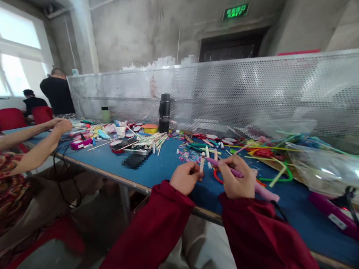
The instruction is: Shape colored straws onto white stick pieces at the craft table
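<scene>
My left hand (pixel 186 177) is closed around a short white stick (pixel 202 161) that stands upright above the blue table (pixel 164 166). My right hand (pixel 238 177) is wrapped round a pink and purple pen-shaped tool (pixel 264 191), its tip pointing left toward the white stick. Both arms wear dark red sleeves. A red ring (pixel 217 176) lies on the table between the hands.
Sticks, beads and small craft parts litter the table, with a black flask (pixel 164 112) at the back and clear plastic bags (pixel 327 164) to the right. A co-worker's arms (pixel 41 139) reach in from the left. A perforated metal screen (pixel 233 93) backs the table.
</scene>
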